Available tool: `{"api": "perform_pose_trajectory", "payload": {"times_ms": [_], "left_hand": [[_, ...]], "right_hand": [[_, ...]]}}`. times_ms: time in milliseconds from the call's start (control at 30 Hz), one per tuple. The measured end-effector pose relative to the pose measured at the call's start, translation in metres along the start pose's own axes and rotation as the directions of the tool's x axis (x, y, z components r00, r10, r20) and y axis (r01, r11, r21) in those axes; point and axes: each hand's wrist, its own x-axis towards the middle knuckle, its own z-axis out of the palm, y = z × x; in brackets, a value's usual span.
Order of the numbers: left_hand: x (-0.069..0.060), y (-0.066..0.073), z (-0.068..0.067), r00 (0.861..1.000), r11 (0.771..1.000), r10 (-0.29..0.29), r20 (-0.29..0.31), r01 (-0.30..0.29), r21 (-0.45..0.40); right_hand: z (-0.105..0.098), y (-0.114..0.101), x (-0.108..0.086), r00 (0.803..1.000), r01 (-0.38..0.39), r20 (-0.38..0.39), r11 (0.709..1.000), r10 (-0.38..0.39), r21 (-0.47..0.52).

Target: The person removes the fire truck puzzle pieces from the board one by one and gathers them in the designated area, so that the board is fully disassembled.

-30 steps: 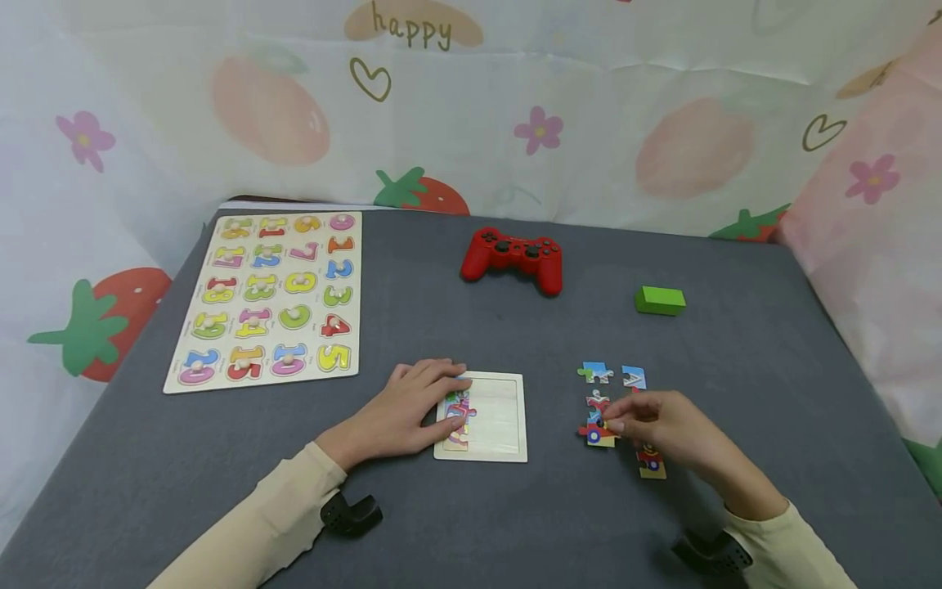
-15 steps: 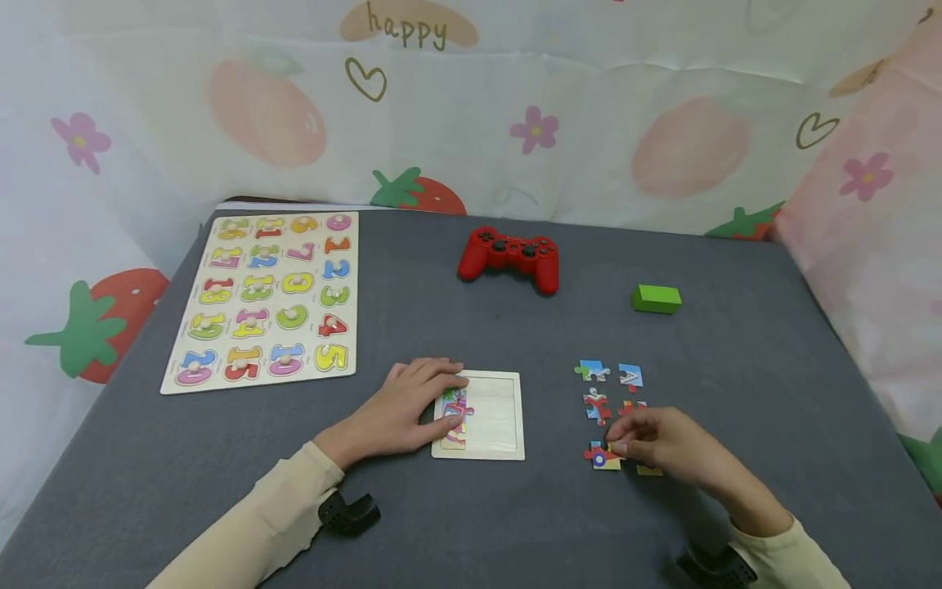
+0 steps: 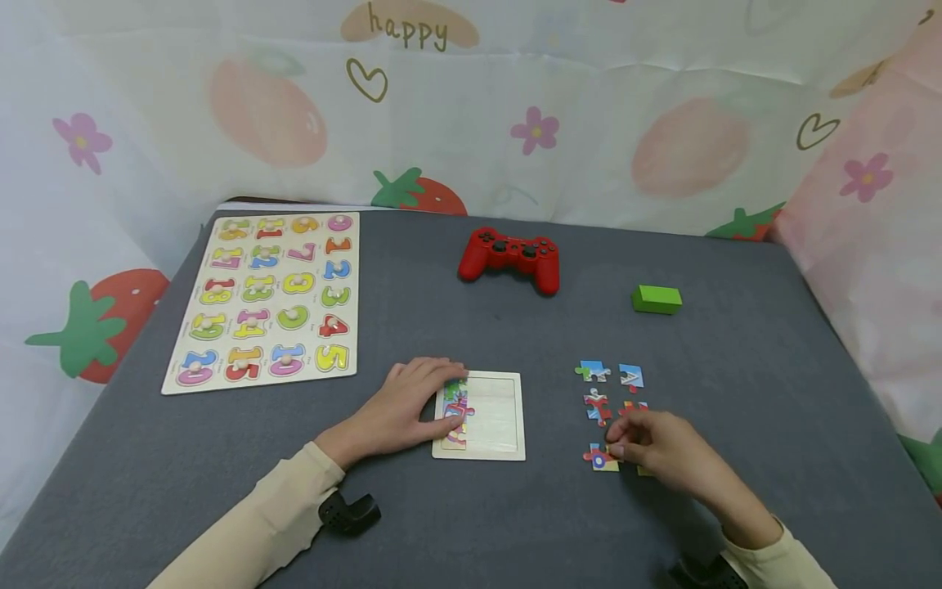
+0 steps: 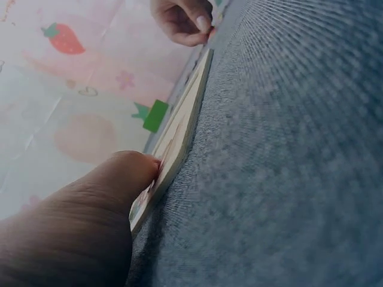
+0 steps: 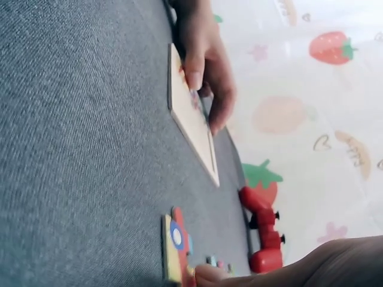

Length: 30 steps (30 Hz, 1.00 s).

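Observation:
A small wooden puzzle tray [image 3: 496, 417] has joined pieces [image 3: 456, 413] along its left side. My left hand [image 3: 401, 409] rests on that side, fingers spread, with the thumb on the pieces; the left wrist view shows the thumb [image 4: 122, 179] on the tray. To the right, my right hand [image 3: 666, 450] pinches the right edge of a wheel-picture piece [image 3: 602, 460], low at the table. The right wrist view shows a fingertip [image 5: 212, 275] against this piece [image 5: 175, 242]. Another piece [image 3: 644, 471] is partly hidden under the right hand.
Loose pieces [image 3: 593, 370] lie in two columns beyond my right hand. A number board [image 3: 261, 298] lies at the left, a red game controller [image 3: 509, 255] at the back middle, and a green block [image 3: 657, 299] at the back right. Printed cloth hangs behind.
My right hand has moved toward the near edge with the wheel piece, leaving a gap below the red piece above it. The left hand has stayed on the tray.

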Motion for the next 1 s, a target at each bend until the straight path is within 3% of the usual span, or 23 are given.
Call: {"api": "perform_pose_trajectory", "payload": {"times_ms": [233,467,733,1000], "left_hand": [[0.001,0.001,-0.003,0.997,0.997,-0.079,-0.015,0.078,-0.025],[-0.004,0.008,-0.001,0.984,0.985,-0.172,-0.054,0.172,-0.003],[-0.006,0.010,0.000,0.974,0.978,-0.206,-0.096,0.202,-0.042],[-0.001,0.007,0.001,0.982,0.986,-0.164,-0.089,0.161,-0.037]], "right_hand": [[0.007,-0.021,0.006,0.996,0.043,-0.072,0.998,-0.046,-0.043],[0.035,-0.062,0.040,0.984,0.149,-0.091,0.988,-0.151,-0.031],[0.071,-0.098,0.082,0.965,0.261,-0.010,0.965,-0.261,-0.029],[0.085,-0.100,0.090,0.950,0.300,-0.065,0.952,-0.304,-0.061]]}}
